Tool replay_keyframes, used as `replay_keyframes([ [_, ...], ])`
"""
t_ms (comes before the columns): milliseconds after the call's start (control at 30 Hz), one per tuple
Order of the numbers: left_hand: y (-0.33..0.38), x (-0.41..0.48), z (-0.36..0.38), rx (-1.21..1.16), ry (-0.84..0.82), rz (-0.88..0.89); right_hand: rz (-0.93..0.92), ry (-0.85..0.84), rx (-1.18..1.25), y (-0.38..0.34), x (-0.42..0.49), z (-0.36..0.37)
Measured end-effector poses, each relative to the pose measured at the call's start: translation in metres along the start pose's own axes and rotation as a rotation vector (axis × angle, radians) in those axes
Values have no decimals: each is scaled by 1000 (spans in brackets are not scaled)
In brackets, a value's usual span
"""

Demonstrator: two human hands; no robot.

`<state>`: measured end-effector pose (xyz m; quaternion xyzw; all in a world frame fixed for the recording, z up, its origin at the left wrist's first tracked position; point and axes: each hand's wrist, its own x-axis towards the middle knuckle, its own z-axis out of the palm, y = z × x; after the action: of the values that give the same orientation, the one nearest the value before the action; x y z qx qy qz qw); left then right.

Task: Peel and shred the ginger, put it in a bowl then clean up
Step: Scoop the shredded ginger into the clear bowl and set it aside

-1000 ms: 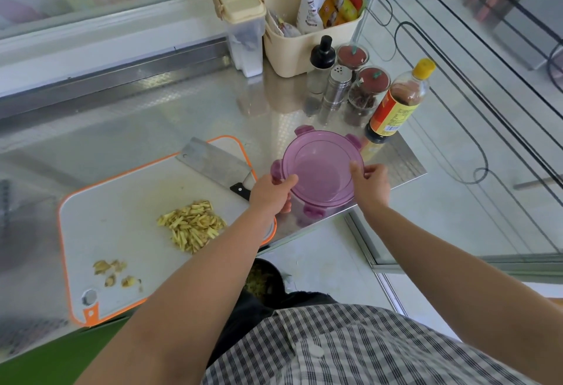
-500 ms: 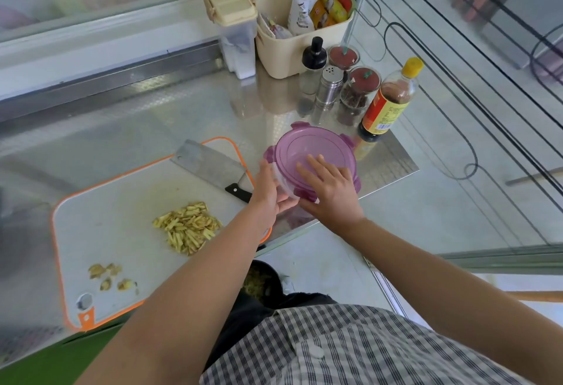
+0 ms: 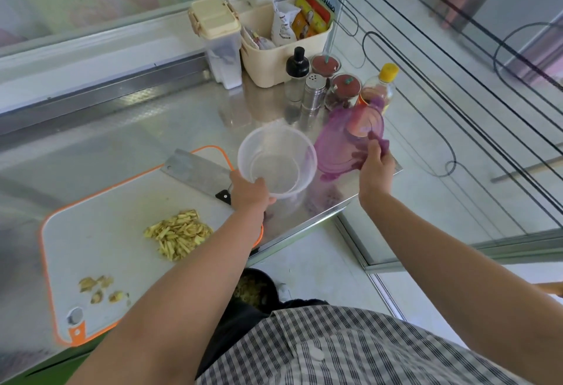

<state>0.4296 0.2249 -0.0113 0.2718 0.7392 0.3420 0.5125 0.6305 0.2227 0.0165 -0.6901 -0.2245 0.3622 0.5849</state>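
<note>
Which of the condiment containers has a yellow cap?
The bottle farthest right, partly behind the purple lid; the others have black, steel or red tops.

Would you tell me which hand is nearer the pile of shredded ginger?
Left: the left hand grips the clear plastic bowl beyond the shredded ginger; the right hand holds the purple lid farther right.

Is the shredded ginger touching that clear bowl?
Apart. The head view shows bare cutting board between the shredded ginger and the clear bowl.
</note>
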Motion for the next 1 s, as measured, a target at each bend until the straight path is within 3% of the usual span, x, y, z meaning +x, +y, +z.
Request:
replay_keyframes([
  [233, 10, -10, -23, 21, 137, 35, 467, -124, -8, 50, 6, -5],
  [300, 8, -10, -29, 24, 169, 47, 518, -191, -170, 55, 1, -2],
  [367, 7, -11, -39, 21, 194, 83, 436, -232, -484, 55, 0, 2],
  [467, 4, -14, -59, 8, 177, 117, 108, -206, -818, 33, -16, 19],
  [533, 0, -18, -72, -35, 141, 118, -41, -343, -646, 19, -30, 38],
  [600, -7, -25, -86, -34, 109, 127, -13, -573, -444, 15, -46, 55],
  [667, -16, -34, -101, -39, 92, 152, -8, -727, -440, 19, -62, 67],
  [767, -28, -47, -128, -170, 35, 128, -109, -721, -507, 29, -83, 77],
  [1000, -68, -80, -185, -249, -48, 111, -102, -745, -506, 48, -138, 75],
])
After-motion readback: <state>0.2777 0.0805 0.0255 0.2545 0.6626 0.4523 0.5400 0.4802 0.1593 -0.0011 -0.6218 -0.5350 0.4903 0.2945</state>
